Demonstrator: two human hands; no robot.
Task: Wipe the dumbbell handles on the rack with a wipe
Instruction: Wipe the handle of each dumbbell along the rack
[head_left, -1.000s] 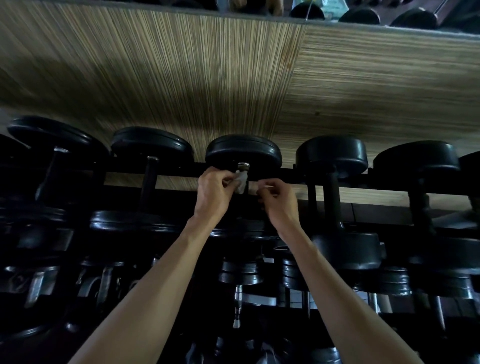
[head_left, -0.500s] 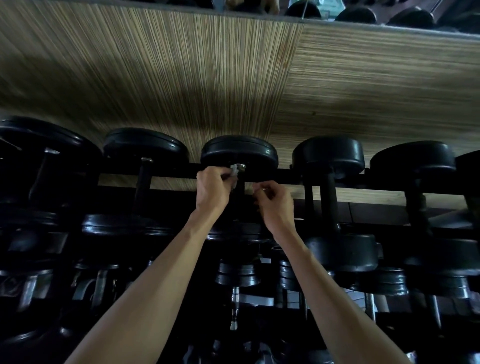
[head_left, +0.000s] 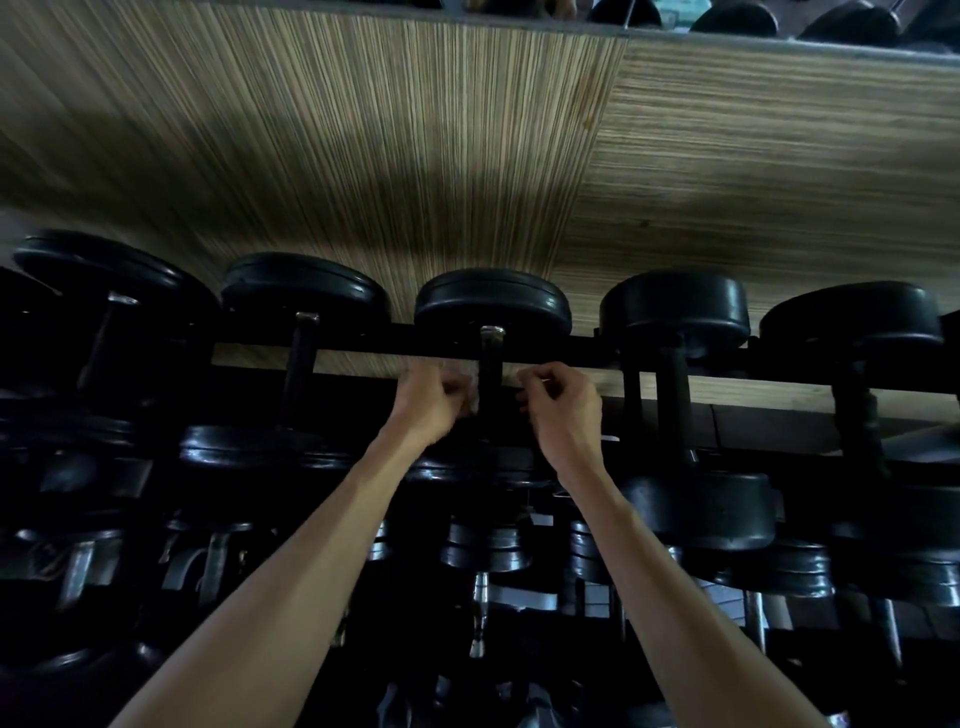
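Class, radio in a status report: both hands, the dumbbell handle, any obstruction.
Left hand grips wipe against centre dumbbell handle. Right hand curled beside handle, contents unclear. Nothing in the way.

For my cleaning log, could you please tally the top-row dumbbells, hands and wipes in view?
Dumbbells, top row: 5, the middle one being wiped
Hands: 2, left hand, right hand
Wipes: 1, the wipe
Total: 8

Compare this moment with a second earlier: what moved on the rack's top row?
Both hands slid down the middle dumbbell handle toward the person: the left hand, pinching the wipe, dropped from just under the chrome collar, and the right hand followed. Neither let go. The dumbbells and the rack bar stayed put.
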